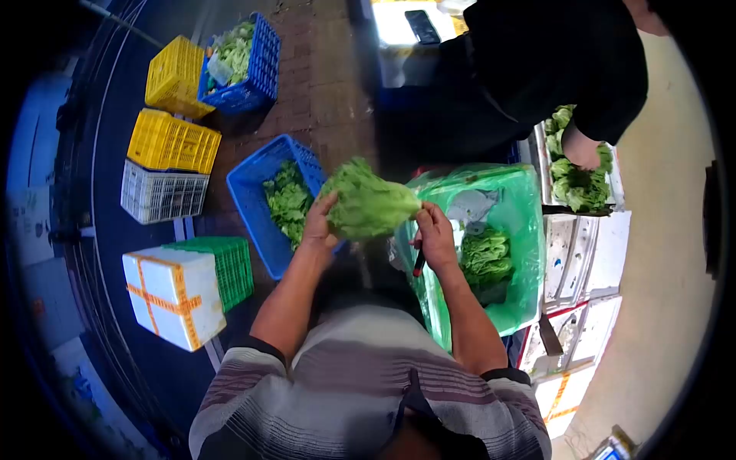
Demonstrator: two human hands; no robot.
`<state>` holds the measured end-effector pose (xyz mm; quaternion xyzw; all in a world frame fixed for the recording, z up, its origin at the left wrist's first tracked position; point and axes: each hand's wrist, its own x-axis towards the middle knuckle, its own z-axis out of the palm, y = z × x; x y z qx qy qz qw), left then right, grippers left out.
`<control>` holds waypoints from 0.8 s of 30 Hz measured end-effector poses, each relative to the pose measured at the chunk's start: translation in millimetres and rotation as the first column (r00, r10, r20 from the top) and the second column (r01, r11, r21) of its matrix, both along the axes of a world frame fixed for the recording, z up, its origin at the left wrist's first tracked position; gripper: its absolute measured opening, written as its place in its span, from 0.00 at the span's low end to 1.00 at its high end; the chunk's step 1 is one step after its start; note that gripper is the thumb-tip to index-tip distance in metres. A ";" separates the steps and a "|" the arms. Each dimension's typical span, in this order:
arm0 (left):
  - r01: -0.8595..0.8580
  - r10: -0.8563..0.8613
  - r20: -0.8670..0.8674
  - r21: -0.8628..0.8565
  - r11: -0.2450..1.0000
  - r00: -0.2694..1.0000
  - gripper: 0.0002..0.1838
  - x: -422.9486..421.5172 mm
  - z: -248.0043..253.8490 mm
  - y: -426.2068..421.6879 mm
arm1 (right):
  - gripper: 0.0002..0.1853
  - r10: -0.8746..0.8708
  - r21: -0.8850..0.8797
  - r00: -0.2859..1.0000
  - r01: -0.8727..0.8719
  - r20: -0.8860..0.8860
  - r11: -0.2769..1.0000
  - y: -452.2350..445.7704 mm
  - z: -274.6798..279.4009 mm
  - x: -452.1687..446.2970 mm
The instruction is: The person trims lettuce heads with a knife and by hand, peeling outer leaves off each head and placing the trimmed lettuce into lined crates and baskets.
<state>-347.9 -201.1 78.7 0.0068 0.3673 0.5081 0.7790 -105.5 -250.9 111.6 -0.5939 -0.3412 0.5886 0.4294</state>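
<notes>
A head of leafy green lettuce point(366, 201) is held up in front of me between both hands. My left hand point(319, 222) is closed around its leafy side. My right hand point(435, 239) pinches the pale stem end. A small red and black handle point(418, 259), perhaps a knife's, also sits in my right hand; no blade can be made out. Under my left hand stands a blue crate point(253, 201) with loose green leaves point(288, 201) inside. Beside my right forearm, a container lined with green plastic point(520, 295) holds more lettuce point(486, 259).
A person in black point(560, 61) bends over a white box of lettuce point(563, 180) at the upper right. Yellow crates point(172, 142), a foam box point(172, 295) and another blue crate point(264, 65) stand to the left. A phone point(422, 27) lies at the top.
</notes>
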 end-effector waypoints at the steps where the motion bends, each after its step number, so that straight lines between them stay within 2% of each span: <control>1: -0.042 0.045 0.063 -0.042 0.998 0.997 0.24 -16.7 -5.3 -6.8 | 0.27 0.054 -0.005 0.993 -0.054 -0.105 0.999 1.2 16.3 -6.9; 3: -0.098 0.108 0.138 -0.079 0.992 0.985 0.23 -42.4 -8.5 -17.8 | 0.28 0.140 -0.014 0.979 -0.144 -0.149 0.990 6.3 28.2 -20.2; 8: -0.227 0.241 0.166 -0.099 0.969 0.956 0.23 -86.9 -7.9 -42.9 | 0.29 0.312 0.194 0.942 -0.331 0.122 0.923 0.8 18.4 -73.2; 10: -0.254 0.268 0.163 -0.100 0.962 0.950 0.23 -103.5 -9.9 -52.0 | 0.30 0.325 0.300 0.910 -0.395 0.258 0.868 3.5 32.2 -99.4; 12: -0.277 0.291 0.140 -0.113 0.954 0.946 0.23 -120.1 -16.1 -62.2 | 0.30 0.404 0.181 0.864 -0.467 0.298 0.865 7.8 51.6 -116.4; 14: -0.298 0.318 0.193 -0.126 0.946 0.928 0.23 -131.9 -7.3 -72.6 | 0.30 0.489 0.061 0.803 -0.538 0.341 0.841 9.2 70.0 -131.2; 17: -0.308 0.325 0.237 -0.106 0.945 0.916 0.24 -151.4 1.1 -81.3 | 0.29 0.503 0.146 0.814 -0.557 0.291 0.817 1.5 65.1 -154.6; 18: -0.311 0.326 0.244 -0.100 0.945 0.913 0.24 -156.7 1.9 -86.5 | 0.28 0.414 0.299 0.837 -0.523 0.359 0.798 0.2 56.8 -167.1; 24: -0.381 0.412 0.254 -0.163 0.910 0.875 0.24 -181.8 -0.4 -100.7 | 0.27 0.540 0.158 0.791 -0.596 0.289 0.787 -5.5 56.4 -197.5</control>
